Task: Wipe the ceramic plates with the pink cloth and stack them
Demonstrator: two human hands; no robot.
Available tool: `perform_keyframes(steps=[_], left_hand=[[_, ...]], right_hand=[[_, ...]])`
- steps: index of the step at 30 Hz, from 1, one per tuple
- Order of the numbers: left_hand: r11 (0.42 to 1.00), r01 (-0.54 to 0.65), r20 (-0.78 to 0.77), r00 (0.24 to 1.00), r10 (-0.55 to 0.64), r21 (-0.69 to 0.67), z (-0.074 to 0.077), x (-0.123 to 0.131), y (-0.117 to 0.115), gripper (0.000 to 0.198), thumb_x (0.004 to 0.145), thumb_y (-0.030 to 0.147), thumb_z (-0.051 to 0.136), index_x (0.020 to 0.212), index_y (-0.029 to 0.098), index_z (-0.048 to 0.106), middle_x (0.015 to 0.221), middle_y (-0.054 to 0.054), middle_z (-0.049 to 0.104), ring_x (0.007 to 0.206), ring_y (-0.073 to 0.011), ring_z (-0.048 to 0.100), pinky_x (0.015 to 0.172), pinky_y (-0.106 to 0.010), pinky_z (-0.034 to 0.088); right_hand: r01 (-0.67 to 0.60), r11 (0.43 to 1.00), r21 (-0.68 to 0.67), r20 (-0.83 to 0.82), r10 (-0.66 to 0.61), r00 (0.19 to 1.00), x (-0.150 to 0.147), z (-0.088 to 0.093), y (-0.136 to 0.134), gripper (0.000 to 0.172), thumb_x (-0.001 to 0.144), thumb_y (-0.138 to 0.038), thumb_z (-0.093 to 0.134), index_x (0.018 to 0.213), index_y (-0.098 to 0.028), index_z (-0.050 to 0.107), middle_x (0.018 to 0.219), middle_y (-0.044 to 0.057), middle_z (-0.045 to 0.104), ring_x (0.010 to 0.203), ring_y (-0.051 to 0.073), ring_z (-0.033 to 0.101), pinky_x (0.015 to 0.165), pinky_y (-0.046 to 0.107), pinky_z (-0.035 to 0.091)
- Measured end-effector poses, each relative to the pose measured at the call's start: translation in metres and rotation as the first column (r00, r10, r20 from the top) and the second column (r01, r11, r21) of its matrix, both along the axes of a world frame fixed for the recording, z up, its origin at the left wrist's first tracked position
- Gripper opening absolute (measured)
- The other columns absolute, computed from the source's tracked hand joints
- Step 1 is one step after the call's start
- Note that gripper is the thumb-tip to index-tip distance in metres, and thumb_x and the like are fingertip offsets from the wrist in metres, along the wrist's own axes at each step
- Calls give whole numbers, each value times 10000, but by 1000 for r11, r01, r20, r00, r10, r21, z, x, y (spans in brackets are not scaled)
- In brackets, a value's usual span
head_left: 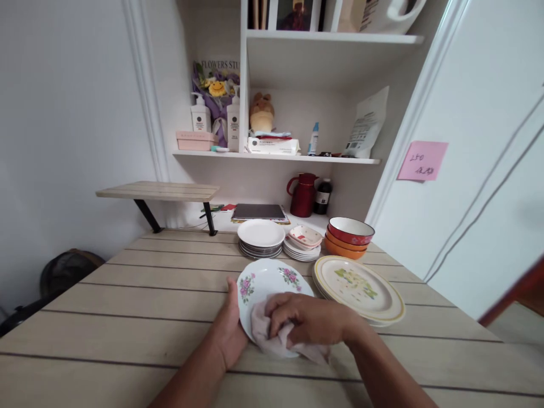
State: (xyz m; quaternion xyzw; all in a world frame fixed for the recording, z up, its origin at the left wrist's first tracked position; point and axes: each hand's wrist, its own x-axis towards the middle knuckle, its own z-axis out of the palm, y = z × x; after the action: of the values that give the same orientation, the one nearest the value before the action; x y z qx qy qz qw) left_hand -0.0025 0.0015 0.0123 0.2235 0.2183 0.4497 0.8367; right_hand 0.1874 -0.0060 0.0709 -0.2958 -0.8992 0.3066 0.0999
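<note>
A white plate (267,277) with pink flower sprays is tilted up in front of me over the wooden table. My left hand (232,328) grips its left edge, thumb along the rim and the other fingers hidden behind or under it. A crumpled pale pink cloth (266,334) is bunched in my right hand (308,317), pressed against the plate's lower part. One corner of the cloth hangs past the rim toward the table. To the right lie large oval plates (361,283) with yellow rims, stacked close to my right hand.
Behind the plate stand a stack of round white plates (261,233), small dishes (305,237) on saucers, and stacked red and orange bowls (351,232). Farther back are a red jug (302,195), a dark bottle (323,197) and a laptop (260,211). A small raised shelf (159,191) stands at the table's left.
</note>
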Motion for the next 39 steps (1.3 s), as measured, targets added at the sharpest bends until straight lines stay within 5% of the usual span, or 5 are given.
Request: perform_keyframes(steps=[4, 12, 20, 28, 39], left_hand=[[994, -107, -136, 986, 101, -34, 8, 1, -5, 647, 869, 578, 458, 1329, 131, 543, 1268, -161, 645, 1236, -294, 552, 1090, -450, 364], [979, -197, -297, 939, 176, -43, 15, 7, -9, 603, 814, 480, 628, 1349, 223, 520, 1254, -138, 660, 1103, -292, 645, 952, -438, 491], [989, -135, -136, 983, 125, -63, 8, 6, -6, 594, 870, 524, 518, 1362, 191, 511, 1216, -148, 679, 1113, -278, 639, 987, -429, 461], [982, -153, -121, 983, 139, -112, 2, -3, 3, 691, 850, 616, 462, 1336, 131, 540, 1234, -170, 663, 1170, -296, 601, 1034, -439, 429], [933, -360, -287, 895, 341, -14, 13, 10, -8, 572, 796, 335, 689, 1333, 240, 517, 1225, -120, 680, 1068, -268, 665, 931, -411, 507]], right_hand=[[238, 970, 49, 156, -242, 958, 24, 2, 3, 336, 699, -97, 598, 928, -300, 737, 1060, -11, 659, 960, 177, 618, 850, 275, 453], [721, 597, 353, 156, -797, 583, 0, -21, 30, 381, 900, -302, 430, 1234, -248, 604, 1223, 110, 574, 976, 245, 614, 763, 337, 448], [417, 851, 318, 40, -452, 891, -52, -23, 20, 704, 837, -445, 574, 1460, -191, 366, 1526, 151, 310, 1351, 343, 291, 1082, 492, 251], [110, 988, 104, 82, -119, 989, -2, 1, 1, 268, 786, -277, 640, 1050, -250, 678, 1153, 25, 630, 1072, 198, 555, 949, 301, 389], [678, 571, 463, 83, -790, 608, -10, -33, 43, 499, 896, -281, 469, 1387, -193, 471, 1408, 147, 466, 1238, 303, 444, 982, 403, 373]])
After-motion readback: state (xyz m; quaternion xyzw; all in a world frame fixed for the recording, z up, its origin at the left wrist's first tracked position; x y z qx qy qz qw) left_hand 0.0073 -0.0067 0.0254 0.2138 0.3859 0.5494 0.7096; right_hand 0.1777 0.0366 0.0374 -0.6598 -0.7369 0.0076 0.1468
